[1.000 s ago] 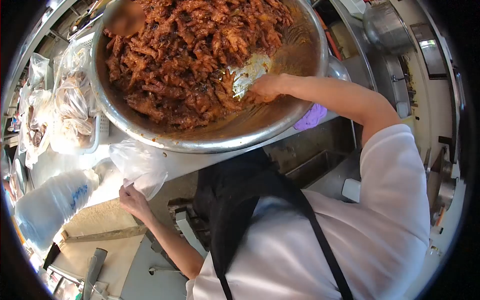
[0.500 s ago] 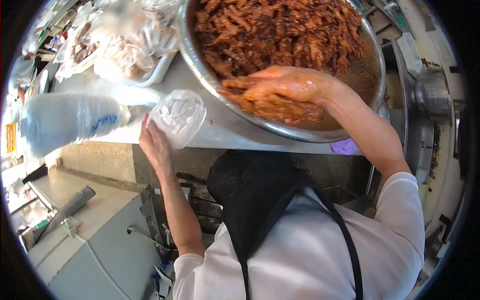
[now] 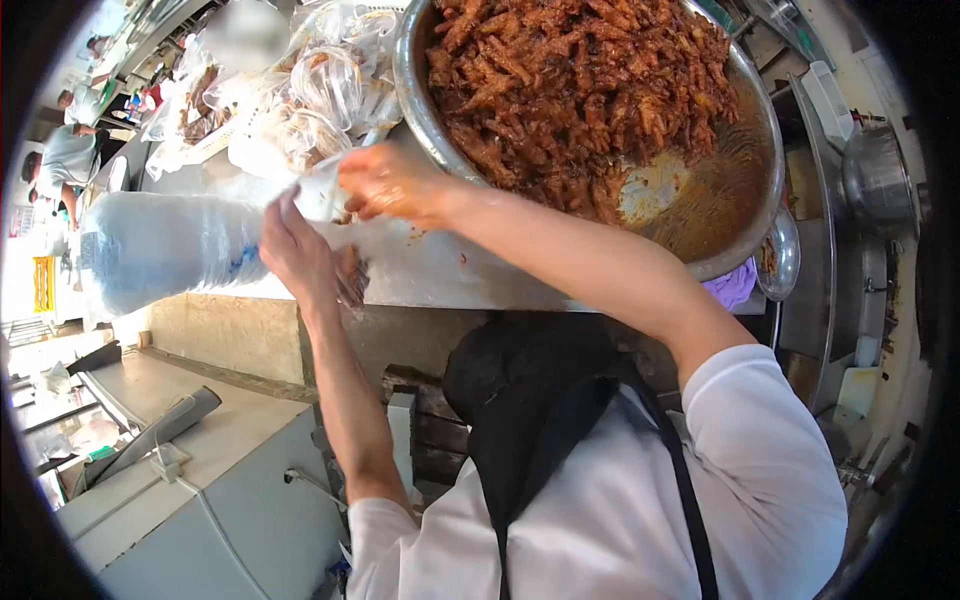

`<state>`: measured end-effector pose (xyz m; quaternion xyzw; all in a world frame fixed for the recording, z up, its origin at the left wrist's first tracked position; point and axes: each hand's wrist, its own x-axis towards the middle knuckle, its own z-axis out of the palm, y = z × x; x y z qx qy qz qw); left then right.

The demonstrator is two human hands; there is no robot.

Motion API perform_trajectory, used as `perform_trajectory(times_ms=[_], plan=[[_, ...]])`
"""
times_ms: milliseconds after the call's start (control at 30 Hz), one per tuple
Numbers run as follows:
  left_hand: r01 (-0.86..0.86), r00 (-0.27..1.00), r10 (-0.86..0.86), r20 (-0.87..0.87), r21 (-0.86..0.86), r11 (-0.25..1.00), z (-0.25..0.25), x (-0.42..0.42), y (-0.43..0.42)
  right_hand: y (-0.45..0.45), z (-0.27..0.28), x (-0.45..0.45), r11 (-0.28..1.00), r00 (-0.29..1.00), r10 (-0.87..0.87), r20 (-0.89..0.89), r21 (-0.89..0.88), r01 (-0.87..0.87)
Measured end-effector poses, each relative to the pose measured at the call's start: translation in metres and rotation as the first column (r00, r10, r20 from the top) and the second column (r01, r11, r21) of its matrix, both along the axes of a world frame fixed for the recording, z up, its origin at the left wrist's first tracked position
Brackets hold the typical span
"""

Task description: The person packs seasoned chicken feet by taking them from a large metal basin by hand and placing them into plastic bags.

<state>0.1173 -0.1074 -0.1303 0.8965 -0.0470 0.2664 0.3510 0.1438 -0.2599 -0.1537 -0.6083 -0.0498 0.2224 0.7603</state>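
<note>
My left hand (image 3: pixel 295 245) grips a clear plastic bag (image 3: pixel 322 195), with its fingers closed on the film near the mouth. Brown chicken feet (image 3: pixel 351 275) show inside the lower part of the bag, just right of my left wrist. Sauce coats my right hand (image 3: pixel 385 185), which is curled at the bag's upper right side; film stretches between the two hands. Its fingertips are partly blurred. To the right stands a big metal basin (image 3: pixel 440 150) holding a heap of sauced chicken feet (image 3: pixel 590 90), with part of its bottom showing at the lower right.
A stack of clear plastic bags (image 3: pixel 165 250) lies left of my hands. Filled bags (image 3: pixel 310 95) sit at the back left of the metal table (image 3: pixel 450 270). A purple cloth (image 3: pixel 735 285) and a small clear bowl (image 3: pixel 783 255) are beside the basin. People (image 3: pixel 70 165) stand far left.
My right hand has moved left, from inside the basin to the bag. Chicken feet now show in the bag, which was empty before. My left hand still holds the bag.
</note>
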Motion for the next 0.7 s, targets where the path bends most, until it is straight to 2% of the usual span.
perform_trajectory(times_ms=[67,133,200,267,300,333,367,400,433,467,500,533,567,600,667,700], plan=[[-0.029,0.985,0.008,0.174,0.124,0.992,0.017,0.046,0.007,-0.037,0.042,-0.014,0.974,0.988,-0.154,0.028,0.174,0.147],[-0.192,0.974,0.181,0.137,0.072,0.979,0.05,0.093,0.016,-0.076,0.053,-0.023,0.928,0.917,-0.359,0.175,0.174,0.33],[-0.268,0.857,0.144,0.495,0.188,0.945,0.095,0.129,0.019,-0.128,0.06,-0.032,0.905,0.876,-0.419,0.238,0.034,0.423],[-0.056,0.837,-0.002,0.547,0.09,0.994,0.105,0.173,0.027,-0.185,0.053,-0.044,0.812,0.825,-0.458,0.331,-0.224,0.54],[-0.079,0.899,0.043,0.436,0.066,0.995,0.099,0.169,0.008,-0.215,0.039,-0.049,0.751,0.818,-0.471,0.329,-0.337,0.568],[-0.116,0.941,0.094,0.325,0.05,0.992,0.094,0.165,-0.007,-0.247,0.021,-0.054,0.7,0.867,-0.376,0.326,-0.513,0.497],[-0.042,0.99,0.023,0.139,0.135,0.99,0.052,0.195,0.009,-0.278,-0.001,-0.06,0.626,0.915,-0.275,0.297,-0.667,0.405],[0.109,0.987,-0.149,0.062,0.429,0.897,-0.014,0.226,0.034,-0.3,-0.021,-0.072,0.53,0.955,-0.174,0.241,-0.794,0.297],[0.242,0.96,-0.275,-0.052,0.648,0.723,-0.09,0.261,0.06,-0.317,-0.039,-0.088,0.519,0.978,-0.043,0.203,-0.832,0.196],[0.359,0.931,-0.243,-0.272,0.568,0.741,-0.091,0.212,0.023,-0.329,-0.054,-0.1,0.496,0.984,0.089,0.157,-0.863,0.092],[0.351,0.914,-0.227,-0.338,0.373,0.859,-0.095,0.185,0.004,-0.332,-0.066,-0.108,0.434,0.974,0.172,0.148,-0.899,0.06],[0.343,0.915,-0.239,-0.326,0.316,0.884,-0.098,0.173,-0.001,-0.33,-0.074,-0.116,0.366,0.959,0.251,0.133,-0.93,0.034],[0.28,0.911,-0.168,-0.376,0.266,0.923,-0.087,0.161,-0.017,-0.327,-0.081,-0.123,0.3,0.939,0.328,0.105,-0.954,0.002],[0.209,0.895,-0.093,-0.436,0.225,0.952,-0.073,0.148,-0.026,-0.322,-0.086,-0.123,0.293,0.904,0.407,0.13,-0.956,0.006],[0.152,0.985,-0.111,-0.132,0.361,0.92,-0.063,0.15,-0.021,-0.31,-0.095,-0.109,0.275,0.802,0.567,0.187,-0.961,0.03],[0.129,0.958,-0.071,-0.277,0.198,0.972,-0.048,0.149,-0.012,-0.307,-0.119,-0.113,0.019,0.757,0.651,0.06,-0.998,0.062]])
